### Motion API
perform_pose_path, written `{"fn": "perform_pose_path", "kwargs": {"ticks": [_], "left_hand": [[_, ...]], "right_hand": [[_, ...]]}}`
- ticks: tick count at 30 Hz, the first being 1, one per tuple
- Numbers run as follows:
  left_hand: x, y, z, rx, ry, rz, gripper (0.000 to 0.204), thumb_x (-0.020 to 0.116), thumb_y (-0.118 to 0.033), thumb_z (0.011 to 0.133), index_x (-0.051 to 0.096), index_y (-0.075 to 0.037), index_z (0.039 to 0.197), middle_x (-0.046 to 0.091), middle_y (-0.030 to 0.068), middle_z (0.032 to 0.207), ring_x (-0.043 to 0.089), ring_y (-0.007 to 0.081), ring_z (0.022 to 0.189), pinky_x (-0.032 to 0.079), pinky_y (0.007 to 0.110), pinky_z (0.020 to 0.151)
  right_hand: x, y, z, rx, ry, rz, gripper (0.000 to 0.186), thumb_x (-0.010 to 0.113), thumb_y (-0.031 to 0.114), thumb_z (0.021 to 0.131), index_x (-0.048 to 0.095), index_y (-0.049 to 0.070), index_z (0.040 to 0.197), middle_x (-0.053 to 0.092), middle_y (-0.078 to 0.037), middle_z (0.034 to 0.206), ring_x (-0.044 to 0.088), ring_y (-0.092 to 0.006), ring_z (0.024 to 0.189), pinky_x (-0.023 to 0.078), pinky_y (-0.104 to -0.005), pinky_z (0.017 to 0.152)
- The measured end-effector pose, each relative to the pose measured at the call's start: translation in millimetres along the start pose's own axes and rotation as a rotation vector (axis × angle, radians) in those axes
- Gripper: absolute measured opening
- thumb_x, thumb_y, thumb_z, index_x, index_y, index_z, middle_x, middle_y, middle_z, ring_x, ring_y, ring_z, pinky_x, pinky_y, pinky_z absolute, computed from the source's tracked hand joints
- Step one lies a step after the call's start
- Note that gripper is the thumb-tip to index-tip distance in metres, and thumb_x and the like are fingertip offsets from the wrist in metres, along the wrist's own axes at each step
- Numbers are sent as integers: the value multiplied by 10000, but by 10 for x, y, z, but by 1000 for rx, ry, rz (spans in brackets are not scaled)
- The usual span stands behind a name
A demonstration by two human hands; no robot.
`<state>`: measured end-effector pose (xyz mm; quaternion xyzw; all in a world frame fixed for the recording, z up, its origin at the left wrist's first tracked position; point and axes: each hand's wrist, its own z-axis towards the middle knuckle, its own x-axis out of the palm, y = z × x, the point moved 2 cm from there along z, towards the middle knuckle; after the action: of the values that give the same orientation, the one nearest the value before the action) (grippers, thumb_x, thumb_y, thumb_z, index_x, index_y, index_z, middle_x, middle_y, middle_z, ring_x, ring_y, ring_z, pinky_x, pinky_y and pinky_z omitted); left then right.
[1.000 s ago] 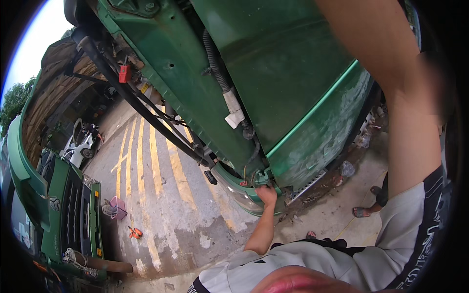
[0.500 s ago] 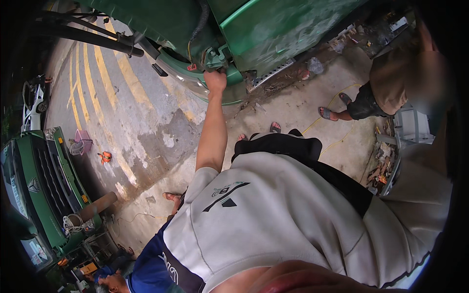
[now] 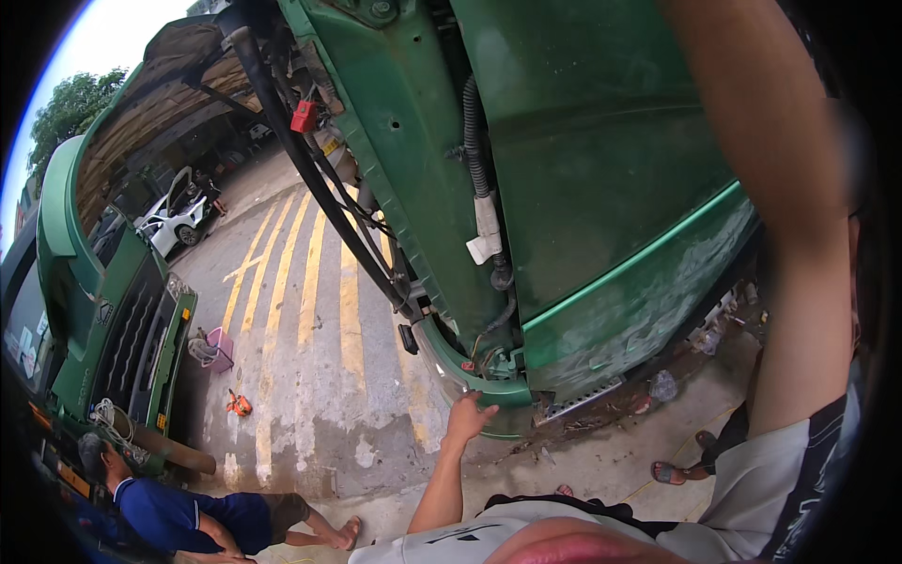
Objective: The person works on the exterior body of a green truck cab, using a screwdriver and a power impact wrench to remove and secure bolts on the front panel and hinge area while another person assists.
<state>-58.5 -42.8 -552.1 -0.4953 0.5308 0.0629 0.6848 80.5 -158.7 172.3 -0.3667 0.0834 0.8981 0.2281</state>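
Your left hand point(image 3: 464, 419) comes free of the green bracket point(image 3: 505, 363)

Your right arm point(image 3: 810, 310) rises along the right side, its hand beyond the view, so its grip cannot be told. Your left hand, closed at the bracket half a second ago, is now lower and apart from it, thumb and fingers spread, grasping nothing; whether a fingertip touches the curved green corner panel point(image 3: 503, 390) just beside it is unclear. The bracket sits above that corner, at the lower edge of the large green panel point(image 3: 601, 160), near a small red connector point(image 3: 467, 366). Your view has tilted back up, showing the grey corrugated hose point(image 3: 474, 141) at greater length. To your right, a sandalled foot point(image 3: 669, 473) of another person shows. At lower left, a person in a blue shirt point(image 3: 178, 512), cut off by the lower edge half a second ago, now shows from head to foot. Farther off are an orange object point(image 3: 239, 405), a pink basket point(image 3: 222, 352), a green truck point(image 3: 117, 329) and a white car point(image 3: 174, 226).
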Motion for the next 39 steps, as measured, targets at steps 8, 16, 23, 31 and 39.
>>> {"fn": "perform_pose_path", "kwargs": {"ticks": [8,16,23,31,39], "left_hand": [[-3441,-2475,-667,914,-679,-94,327,737,-67,868,674,-5,1183,704,109,1183,650,219,1135,473,360,1005],[-4778,-4319,-24,994,-1137,316,934,844,-524,780,462,18,1438,450,235,1420,422,378,1375,397,457,1124],[-4760,-4359,123,904,-1221,-31,1050,869,-517,753,338,15,1486,401,232,1436,380,409,1364,389,508,1103],[-4750,-4435,223,879,-1370,-31,913,847,-398,788,366,12,1447,442,233,1412,399,447,1323,398,557,1059],[-4976,-4568,-25,693,-1112,235,808,844,-370,692,522,35,1313,618,231,1226,625,420,1065,503,508,950]], "right_hand": [[87,-171,130,-5,-38,-256,385,630,324,985,728,21,770,452,-10,577,417,-139,548,368,-322,564],[-89,-407,165,-464,111,-480,189,645,8,871,782,21,1000,674,-78,758,633,-175,655,504,-322,596],[-32,-172,175,169,26,9,302,722,261,871,728,-38,835,648,-73,720,611,-155,685,490,-325,637],[38,30,89,271,-84,-65,302,728,253,850,681,-29,751,629,-51,679,565,-137,660,463,-326,618],[-85,166,18,97,-106,-304,328,730,268,896,669,-8,729,585,-30,626,494,-89,617,425,-304,565]]}}
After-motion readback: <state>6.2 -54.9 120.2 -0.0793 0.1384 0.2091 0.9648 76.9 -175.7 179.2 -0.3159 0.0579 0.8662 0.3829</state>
